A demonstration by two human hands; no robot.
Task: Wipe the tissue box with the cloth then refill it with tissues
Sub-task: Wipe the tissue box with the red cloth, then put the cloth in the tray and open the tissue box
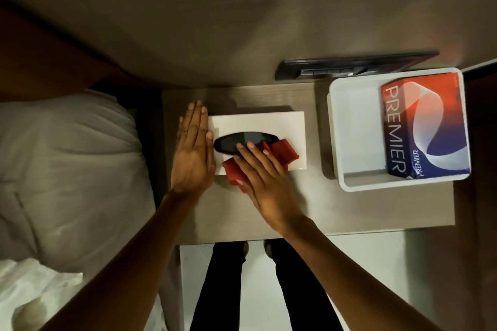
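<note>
The white tissue box (271, 123) lies flat near the middle of the bedside table (309, 207), its long axis running left to right across the person's front, with the dark oval slot on top showing no tissue. The right hand (265, 177) is the one doing the work: it lies palm down with fingers spread flat, pressing the red cloth (282, 152) onto the near half of the lid, fingertips right at the slot's edge, nothing pinched, just weight bearing down. The cloth bunches out from under that palm, some toward the box's right end and some hanging over the near edge. The left hand (192, 148) stands open with fingers together against the box's left end, bracing it rather than gripping. Since the unwiped stretch of lid seems to lie to the right and far side of the cloth, I'd guess the next stroke runs along the box's length, away from the bracing hand. The refill (a red and blue pack marked PREMIER (425, 126)) waits in a white tray (349, 129) well off to the right, nearer the right hand.
</note>
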